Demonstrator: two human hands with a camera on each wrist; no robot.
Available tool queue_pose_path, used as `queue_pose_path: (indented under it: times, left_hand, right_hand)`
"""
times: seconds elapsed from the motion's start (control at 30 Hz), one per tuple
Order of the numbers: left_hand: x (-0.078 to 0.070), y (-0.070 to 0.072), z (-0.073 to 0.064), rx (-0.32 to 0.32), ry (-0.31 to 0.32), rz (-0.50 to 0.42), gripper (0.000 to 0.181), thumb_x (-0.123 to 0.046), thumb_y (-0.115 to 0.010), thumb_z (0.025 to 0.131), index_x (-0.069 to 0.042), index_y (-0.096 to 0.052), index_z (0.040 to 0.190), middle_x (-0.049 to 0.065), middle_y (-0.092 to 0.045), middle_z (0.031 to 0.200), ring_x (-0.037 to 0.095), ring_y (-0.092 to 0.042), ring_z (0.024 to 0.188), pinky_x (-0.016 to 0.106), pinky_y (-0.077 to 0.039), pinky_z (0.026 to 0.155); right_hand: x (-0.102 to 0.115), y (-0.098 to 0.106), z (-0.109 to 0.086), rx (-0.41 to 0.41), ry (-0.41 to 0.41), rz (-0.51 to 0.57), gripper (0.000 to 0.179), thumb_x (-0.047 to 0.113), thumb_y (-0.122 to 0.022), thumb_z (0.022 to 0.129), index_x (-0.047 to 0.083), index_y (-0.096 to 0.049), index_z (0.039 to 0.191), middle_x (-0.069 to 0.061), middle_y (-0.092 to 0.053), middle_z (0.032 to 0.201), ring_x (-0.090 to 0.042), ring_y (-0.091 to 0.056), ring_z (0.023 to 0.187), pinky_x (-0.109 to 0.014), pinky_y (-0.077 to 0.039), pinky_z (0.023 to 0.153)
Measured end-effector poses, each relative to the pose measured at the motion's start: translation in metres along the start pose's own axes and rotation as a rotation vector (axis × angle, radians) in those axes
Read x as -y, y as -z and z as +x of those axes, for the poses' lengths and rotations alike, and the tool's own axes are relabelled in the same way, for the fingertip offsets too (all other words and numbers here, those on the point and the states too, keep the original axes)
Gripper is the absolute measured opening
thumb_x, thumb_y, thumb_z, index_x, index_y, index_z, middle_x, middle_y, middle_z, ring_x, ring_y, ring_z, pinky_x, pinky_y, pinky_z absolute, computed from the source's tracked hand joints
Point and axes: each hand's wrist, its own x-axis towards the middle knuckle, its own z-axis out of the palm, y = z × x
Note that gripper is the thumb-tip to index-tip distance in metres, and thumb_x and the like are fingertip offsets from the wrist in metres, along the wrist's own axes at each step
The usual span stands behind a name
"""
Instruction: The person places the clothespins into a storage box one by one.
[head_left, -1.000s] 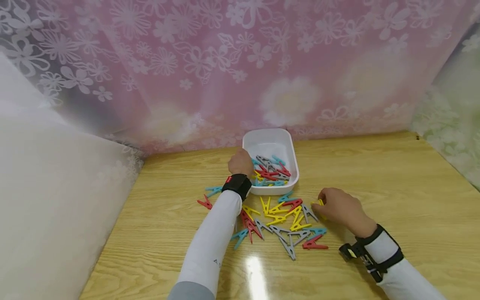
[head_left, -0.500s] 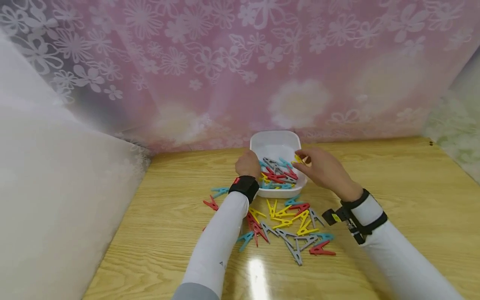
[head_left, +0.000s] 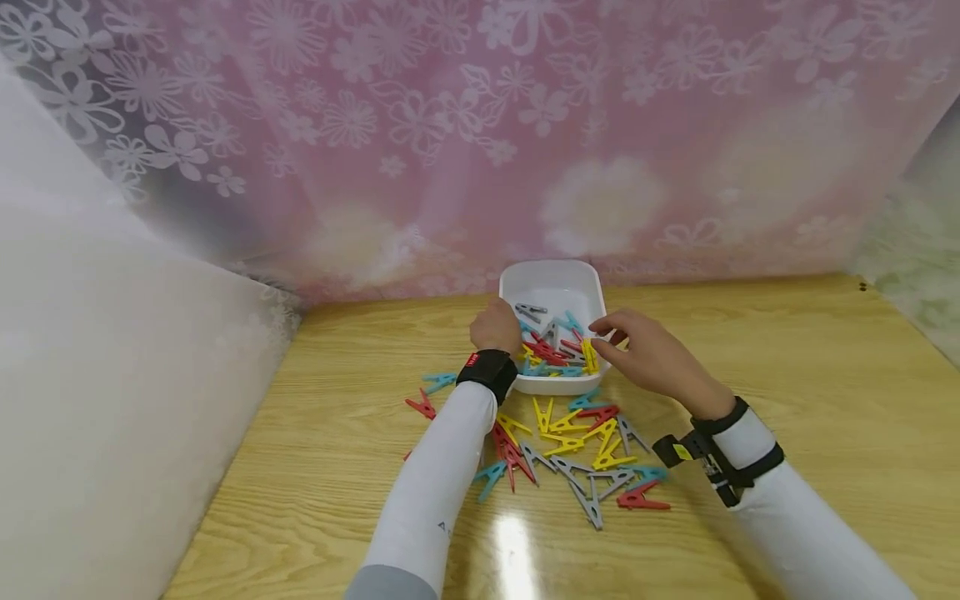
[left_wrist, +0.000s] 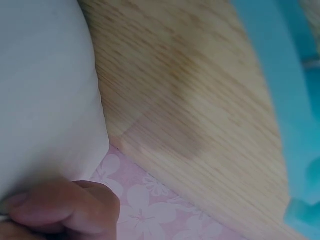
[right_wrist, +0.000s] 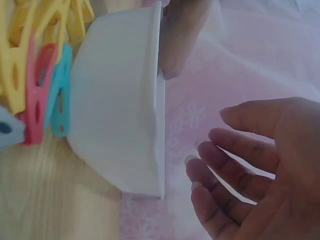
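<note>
White tub (head_left: 551, 292) has left fingers (left_wrist: 85, 207) gripping 1 edge, right fingers (right_wrist: 245, 149) parted, clear of the other.

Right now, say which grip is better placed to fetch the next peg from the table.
Probably the right grip: it holds nothing and is near the loose pegs. The left grip is busy holding the tub by its left edge.

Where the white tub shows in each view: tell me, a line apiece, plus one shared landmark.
Head: the white tub is just right of centre.
Left wrist: its outer wall fills the upper left, above the left hand.
Right wrist: side-on, left of centre.
Shared landmark: pink floral cloth, top in head, bottom in left wrist, right in right wrist.
</note>
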Motion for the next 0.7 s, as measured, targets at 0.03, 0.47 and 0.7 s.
queue_pose_path:
  times: [0.03,0.47,0.7]
  left_hand:
    - [0.0,0.0,0.0,0.004,-0.003,0.003,0.035,-0.027,-0.05,0.1,-0.001,-0.052,0.123,0.009,-0.064,0.076,0.02,-0.062,0.062,0.031,-0.05,0.054]
    - [-0.001,0.003,-0.003,0.021,-0.006,-0.029,0.034,-0.025,-0.048,0.101,0.001,-0.052,0.124,0.011,-0.064,0.08,0.022,-0.064,0.067,0.033,-0.052,0.058]
    - [-0.002,0.0,0.001,0.024,0.007,-0.044,0.036,-0.025,-0.052,0.099,0.001,-0.052,0.123,0.013,-0.066,0.085,0.024,-0.065,0.07,0.036,-0.053,0.06]
  right_hand:
    - [-0.001,0.001,-0.003,-0.005,0.003,0.008,0.028,0.02,-0.057,0.097,0.0,-0.062,0.117,-0.014,-0.059,0.112,-0.026,-0.058,0.092,-0.043,-0.048,0.076]
    - [-0.018,-0.003,-0.059,0.164,-0.186,0.007,0.02,0.026,-0.063,0.092,0.006,-0.061,0.094,0.0,-0.057,0.079,-0.015,-0.05,0.066,-0.031,-0.042,0.057]
    - [-0.02,-0.023,-0.084,0.237,-0.271,0.043,0.03,0.033,-0.07,0.086,0.006,-0.056,0.088,-0.001,-0.051,0.074,-0.015,-0.046,0.063,-0.031,-0.038,0.058]
